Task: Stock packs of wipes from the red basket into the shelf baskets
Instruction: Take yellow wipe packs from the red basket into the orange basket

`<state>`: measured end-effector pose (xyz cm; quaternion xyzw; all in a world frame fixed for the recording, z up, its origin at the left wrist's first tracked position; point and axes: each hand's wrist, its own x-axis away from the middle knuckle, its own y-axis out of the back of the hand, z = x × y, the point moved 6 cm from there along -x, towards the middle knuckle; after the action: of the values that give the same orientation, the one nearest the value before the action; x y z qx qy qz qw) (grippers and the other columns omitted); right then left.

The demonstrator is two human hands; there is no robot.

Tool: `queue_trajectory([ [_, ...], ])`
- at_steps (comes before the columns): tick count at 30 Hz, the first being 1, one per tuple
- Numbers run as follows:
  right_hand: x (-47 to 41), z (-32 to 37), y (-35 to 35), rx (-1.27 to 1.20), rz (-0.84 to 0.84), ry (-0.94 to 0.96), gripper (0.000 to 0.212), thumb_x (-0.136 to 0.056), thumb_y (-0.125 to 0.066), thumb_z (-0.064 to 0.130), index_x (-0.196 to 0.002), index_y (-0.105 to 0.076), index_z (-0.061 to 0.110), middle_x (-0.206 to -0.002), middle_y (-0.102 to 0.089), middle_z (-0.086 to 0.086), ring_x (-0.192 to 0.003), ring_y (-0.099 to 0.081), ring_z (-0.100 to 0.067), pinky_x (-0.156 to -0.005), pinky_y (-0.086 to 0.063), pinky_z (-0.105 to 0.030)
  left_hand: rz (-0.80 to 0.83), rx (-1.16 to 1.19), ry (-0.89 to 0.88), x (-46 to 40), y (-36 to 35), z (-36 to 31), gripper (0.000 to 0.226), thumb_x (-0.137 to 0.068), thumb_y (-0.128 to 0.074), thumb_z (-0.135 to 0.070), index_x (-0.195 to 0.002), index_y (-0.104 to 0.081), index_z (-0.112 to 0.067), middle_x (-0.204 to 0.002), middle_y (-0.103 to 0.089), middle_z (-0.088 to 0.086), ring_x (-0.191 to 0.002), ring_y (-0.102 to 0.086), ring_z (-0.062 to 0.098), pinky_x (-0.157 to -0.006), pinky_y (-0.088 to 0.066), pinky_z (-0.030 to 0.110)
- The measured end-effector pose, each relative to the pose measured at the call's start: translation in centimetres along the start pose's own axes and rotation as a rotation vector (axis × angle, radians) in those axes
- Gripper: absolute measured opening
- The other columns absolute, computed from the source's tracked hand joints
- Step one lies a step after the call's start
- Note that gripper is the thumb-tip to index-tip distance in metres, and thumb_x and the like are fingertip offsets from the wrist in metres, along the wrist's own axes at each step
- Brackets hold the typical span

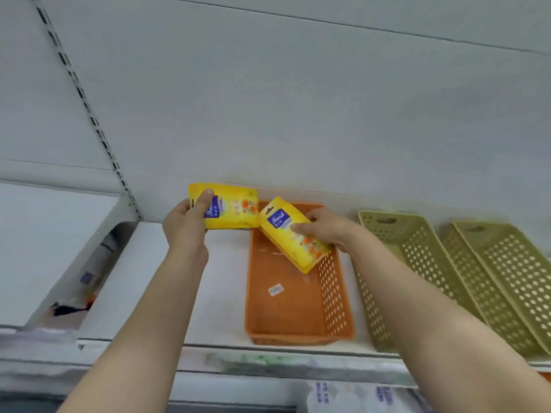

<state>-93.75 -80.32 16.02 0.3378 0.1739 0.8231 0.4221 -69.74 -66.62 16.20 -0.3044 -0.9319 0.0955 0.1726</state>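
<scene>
My left hand [186, 225] grips a yellow pack of wipes [232, 211] by its left end, holding it up just left of the orange shelf basket [283, 314]. A second yellow pack [293, 236] is held tilted in my right hand [326, 229], over the back half of the orange basket. That basket holds only a small white sticker [275, 290] on its floor. The two packs nearly touch at their inner corners. The red basket is out of view.
Two olive perforated baskets [411, 263] [507, 272] stand to the right on the white shelf [167, 293]. A white box with dark items [74, 275] sits at the left. Below the shelf edge lie white and blue packages [357, 394]. A slotted upright [89, 114] runs up the back wall.
</scene>
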Motion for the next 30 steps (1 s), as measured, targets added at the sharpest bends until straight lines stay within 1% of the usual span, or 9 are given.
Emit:
queue_trajectory([
  [3,-1.9,0.3,-0.3,0.290,0.096,0.031,0.033,-0.084,-0.077,0.038,-0.105,-0.069,0.013,-0.095,-0.070,-0.002,-0.078,-0.063,-0.015,-0.062,-0.048,-0.025,-0.087,0.026,0.003,-0.9,1.2,0.2,0.016,-0.083,-0.079,-0.032,-0.080,-0.069,-0.020,-0.081,-0.071,0.001,-0.076,-0.064,0.016,-0.088,-0.056,0.039],
  [6,-3.7,0.2,-1.4,0.462,0.120,0.072,0.032,-0.079,-0.081,0.042,-0.099,-0.069,0.020,-0.096,-0.068,0.002,-0.086,-0.063,-0.016,-0.071,-0.048,-0.026,-0.028,0.019,0.028,-1.7,0.7,0.1,0.015,-0.085,-0.077,-0.030,-0.086,-0.069,-0.017,-0.081,-0.072,-0.001,-0.074,-0.066,0.013,-0.079,-0.058,0.031],
  [11,-5.8,-1.0,-3.9,0.401,0.052,0.127,0.042,-0.081,-0.081,0.032,-0.120,-0.069,0.021,-0.115,-0.068,0.002,-0.077,-0.069,-0.016,-0.066,-0.053,-0.025,0.085,-0.070,0.074,-2.2,-0.4,0.8,0.026,-0.084,-0.077,-0.033,-0.099,-0.071,-0.013,-0.088,-0.075,0.003,-0.077,-0.069,0.013,-0.072,-0.057,0.029],
  [15,-6.1,-1.9,-4.3,0.389,-0.198,0.197,0.059,-0.076,-0.081,0.038,-0.131,-0.063,0.026,-0.128,-0.066,-0.001,-0.118,-0.060,-0.022,-0.100,-0.049,-0.037,0.106,-0.068,0.099,-2.8,-0.1,1.3,0.030,-0.083,-0.078,-0.035,-0.103,-0.070,-0.015,-0.097,-0.075,0.006,-0.084,-0.070,0.016,-0.079,-0.058,0.033],
  [18,-5.3,-1.8,-3.9,0.365,-0.323,0.173,0.060,-0.075,-0.080,0.045,-0.129,-0.063,0.026,-0.125,-0.064,-0.002,-0.116,-0.058,-0.025,-0.096,-0.050,-0.039,0.119,-0.059,0.111,-3.1,-0.2,1.6,0.039,-0.083,-0.078,-0.035,-0.112,-0.069,-0.011,-0.102,-0.075,0.008,-0.086,-0.070,0.017,-0.077,-0.057,0.032],
  [22,-5.0,-2.9,-5.4,0.399,-0.178,0.002,0.061,-0.080,-0.071,0.055,-0.130,-0.061,0.021,-0.126,-0.064,-0.006,-0.111,-0.062,-0.027,-0.087,-0.052,-0.036,0.133,-0.070,0.131,-2.9,-0.5,1.9,0.044,-0.082,-0.078,-0.036,-0.116,-0.068,-0.009,-0.104,-0.075,0.009,-0.088,-0.070,0.018,-0.079,-0.058,0.033],
  [24,-4.6,-3.0,-5.5,0.184,-0.145,-0.035,0.051,-0.094,-0.057,0.051,-0.131,-0.060,0.016,-0.123,-0.067,-0.007,-0.107,-0.064,-0.026,-0.089,-0.053,-0.039,0.139,-0.076,0.139,-2.5,-0.6,2.1,0.043,-0.082,-0.078,-0.036,-0.115,-0.068,-0.010,-0.103,-0.075,0.008,-0.089,-0.070,0.018,-0.082,-0.058,0.035],
  [27,-3.9,-2.3,-5.1,-0.409,-0.113,-0.129,0.047,-0.102,-0.044,0.046,-0.139,-0.051,0.017,-0.129,-0.055,0.006,-0.119,-0.055,-0.021,-0.097,-0.052,-0.047,0.156,-0.081,0.146,-1.7,-0.9,2.5,0.029,-0.084,-0.076,-0.034,-0.103,-0.070,-0.014,-0.096,-0.075,0.006,-0.084,-0.070,0.017,-0.081,-0.058,0.034],
  [30,-3.0,0.3,-2.8,-0.697,-0.242,0.000,0.035,-0.096,-0.053,0.049,-0.120,-0.063,0.025,-0.126,-0.065,0.003,-0.114,-0.062,-0.016,-0.088,-0.057,-0.043,0.186,-0.091,0.150,-0.6,-1.3,2.8,0.025,-0.085,-0.075,-0.034,-0.100,-0.069,-0.015,-0.093,-0.075,0.005,-0.082,-0.070,0.016,-0.078,-0.058,0.032],
])
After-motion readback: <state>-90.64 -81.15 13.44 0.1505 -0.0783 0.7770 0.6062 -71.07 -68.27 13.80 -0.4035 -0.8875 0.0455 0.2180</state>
